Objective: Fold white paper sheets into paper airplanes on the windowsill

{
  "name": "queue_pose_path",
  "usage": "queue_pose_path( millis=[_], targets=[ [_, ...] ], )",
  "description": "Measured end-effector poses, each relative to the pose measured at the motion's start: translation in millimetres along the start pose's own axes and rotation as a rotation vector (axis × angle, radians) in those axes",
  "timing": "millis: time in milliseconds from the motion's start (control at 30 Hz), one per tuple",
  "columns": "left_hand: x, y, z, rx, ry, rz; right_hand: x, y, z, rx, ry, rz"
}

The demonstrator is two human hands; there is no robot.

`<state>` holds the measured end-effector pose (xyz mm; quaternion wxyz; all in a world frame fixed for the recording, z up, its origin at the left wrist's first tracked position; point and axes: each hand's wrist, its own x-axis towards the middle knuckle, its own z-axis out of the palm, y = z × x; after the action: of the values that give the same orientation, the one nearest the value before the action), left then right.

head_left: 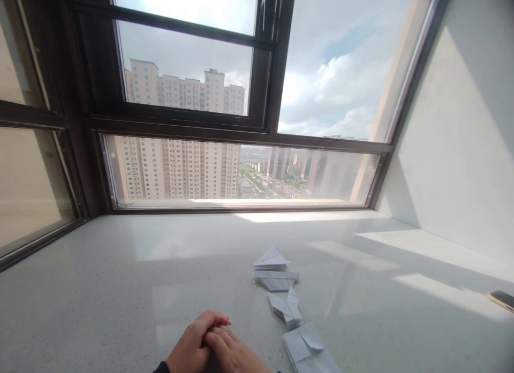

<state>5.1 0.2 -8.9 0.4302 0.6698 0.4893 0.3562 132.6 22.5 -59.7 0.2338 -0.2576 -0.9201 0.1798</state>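
Observation:
My left hand (pixel 191 341) and my right hand (pixel 236 354) rest together at the bottom of the view, clasped with their fingers folded over each other. Nothing shows between them. Just right of my hands is a line of folded white papers. Nearest lies a squarish folded paper (pixel 295 345) with a raised flap, cut off by the lower edge. Beyond it sits an angular folded paper (pixel 284 309) with a pointed tip. Farther back are a boat-shaped folded paper (pixel 276 280) and a triangular folded paper (pixel 271 259). Neither hand touches the papers.
The papers lie on a pale speckled windowsill (pixel 100 292) with sunlit patches. A dark-framed window (pixel 193 132) stands behind it, with tall buildings outside. A white wall (pixel 461 148) bounds the right side. What looks like a phone (pixel 501 299) lies at the right edge.

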Motion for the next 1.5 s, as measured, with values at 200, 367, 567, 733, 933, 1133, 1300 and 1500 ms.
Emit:
queue_pose_path(
  millis=[200,367,567,733,933,1133,1300,1500],
  targets=[
    [1,-3,0.6,0.013,0.005,0.011,0,4,2,-0.013,-0.006,-0.023],
    [1,-2,1.4,0.018,0.023,0.014,1,7,6,-0.017,-0.021,0.010],
    [-1,1,1.1,0.003,0.032,-0.001,1,-3,2,-0.012,-0.046,0.078],
    [-2,3,2.7,-0.006,0.055,-0.007,-1,-10,-8,0.049,-0.087,0.096],
    [-1,2,1.7,0.007,0.041,-0.007,-3,-11,-13,0.072,-0.085,0.074],
    [1,3,0.1,0.016,0.011,0.001,-4,-8,-7,0.028,-0.044,0.042],
    [1,1,0.4,0.023,0.008,-0.003,-4,-5,-4,0.011,-0.061,0.043],
    [1,0,0.7,0.019,0.007,0.006,-3,-6,-4,0.034,-0.051,0.068]
  ],
)
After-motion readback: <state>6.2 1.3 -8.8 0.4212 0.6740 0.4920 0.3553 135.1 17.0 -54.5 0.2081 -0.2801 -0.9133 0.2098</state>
